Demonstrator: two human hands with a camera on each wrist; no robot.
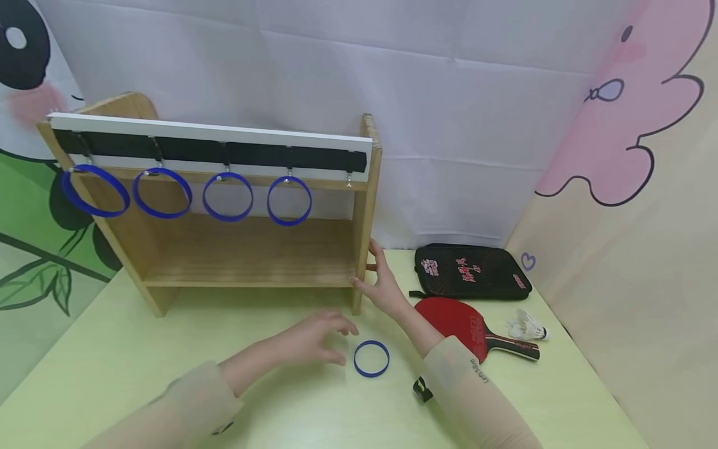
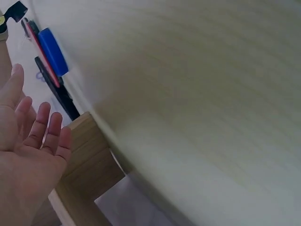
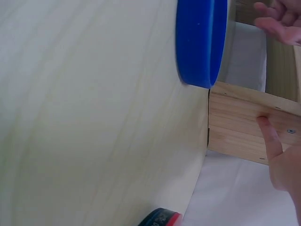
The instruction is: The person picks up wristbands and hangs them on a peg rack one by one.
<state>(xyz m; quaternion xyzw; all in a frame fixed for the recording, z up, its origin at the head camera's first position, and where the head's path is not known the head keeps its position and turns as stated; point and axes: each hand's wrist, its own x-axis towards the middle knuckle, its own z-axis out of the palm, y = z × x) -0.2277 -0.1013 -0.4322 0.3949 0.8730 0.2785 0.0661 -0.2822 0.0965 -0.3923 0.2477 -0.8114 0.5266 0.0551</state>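
A small wooden shelf [image 1: 252, 252] stands on the table with a white-and-black hook strip [image 1: 191, 148] along its top front. Several blue rings [image 1: 228, 218] hang from its hooks; the hook at the right end [image 1: 349, 181] bears no ring. My right hand [image 1: 386, 290] holds the shelf's right side panel, thumb across the front edge, fingers on the outer face. In the right wrist view one finger presses that panel [image 3: 235, 113]. My left hand [image 1: 314, 340] hovers with loosely bent fingers, holding nothing, left of a loose blue ring [image 1: 371, 375] on the table.
Right of the shelf lie a black zip case [image 1: 471, 272], a red table tennis bat [image 1: 449, 318] partly behind the right forearm, and a white shuttlecock [image 1: 527, 326]. A white cloth [image 1: 449, 125] hangs behind. The table [image 1: 314, 411] spreads in front of the shelf.
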